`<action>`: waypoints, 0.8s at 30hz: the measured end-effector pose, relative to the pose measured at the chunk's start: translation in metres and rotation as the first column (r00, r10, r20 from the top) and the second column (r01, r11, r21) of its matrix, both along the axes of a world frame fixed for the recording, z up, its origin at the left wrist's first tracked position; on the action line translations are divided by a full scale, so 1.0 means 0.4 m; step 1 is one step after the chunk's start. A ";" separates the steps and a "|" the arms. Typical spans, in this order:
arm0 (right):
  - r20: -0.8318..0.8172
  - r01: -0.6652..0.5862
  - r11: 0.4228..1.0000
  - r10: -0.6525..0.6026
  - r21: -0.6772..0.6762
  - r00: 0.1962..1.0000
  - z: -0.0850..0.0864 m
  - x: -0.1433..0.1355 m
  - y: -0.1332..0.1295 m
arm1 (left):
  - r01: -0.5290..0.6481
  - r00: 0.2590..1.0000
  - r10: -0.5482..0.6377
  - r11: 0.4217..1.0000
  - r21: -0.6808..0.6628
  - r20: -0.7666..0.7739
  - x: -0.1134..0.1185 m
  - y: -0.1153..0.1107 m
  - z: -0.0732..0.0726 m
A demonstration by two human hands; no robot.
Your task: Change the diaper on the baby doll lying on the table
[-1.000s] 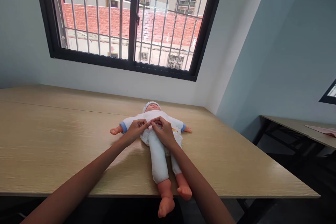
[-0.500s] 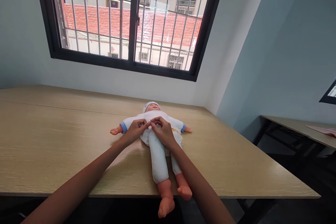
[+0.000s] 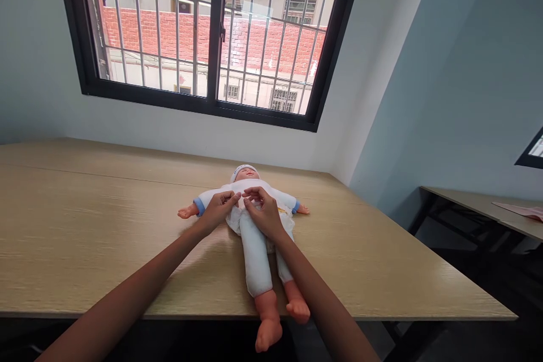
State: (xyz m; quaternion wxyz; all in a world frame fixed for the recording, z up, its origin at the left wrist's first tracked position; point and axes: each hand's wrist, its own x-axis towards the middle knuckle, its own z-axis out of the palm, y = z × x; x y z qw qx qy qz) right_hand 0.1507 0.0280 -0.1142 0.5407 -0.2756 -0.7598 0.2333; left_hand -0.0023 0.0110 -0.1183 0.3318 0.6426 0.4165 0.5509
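A baby doll [image 3: 256, 260] in white clothes with blue cuffs and a white cap lies on its back on the wooden table [image 3: 106, 237], feet toward me and past the front edge. Over the left side of its waist is my left hand [image 3: 220, 207], thumb and fingers pressed together; what they pinch is too small to make out. Just to the right, my right hand [image 3: 263, 212] rests over the doll's belly with thumb and fingers slightly apart. A white cloth lies about the doll's hips, partly hidden under my hands.
Behind the table are a wall and a barred window [image 3: 212, 104] with a black frame. A second table [image 3: 462, 202] stands at the right, with a pink cloth [image 3: 520, 210] on it. The doll's arms stretch out to both sides.
My fingertips have parted slightly; they were together over the doll's belly. The right thumb and fingers have opened a little. The doll has not moved.
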 end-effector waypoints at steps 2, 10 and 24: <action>-0.002 -0.034 0.999 0.034 0.010 0.999 0.001 0.000 -0.003 | -0.026 1.000 0.026 1.000 0.003 0.009 0.000 0.000 0.001; 0.081 -0.042 0.998 0.038 0.047 0.996 -0.009 -0.001 0.002 | -0.077 0.997 0.076 0.997 0.013 0.017 -0.006 0.012 -0.010; 0.083 -0.041 0.997 0.036 0.059 0.996 -0.009 -0.001 0.004 | -0.085 0.996 0.086 0.996 0.030 -0.034 -0.003 0.008 -0.013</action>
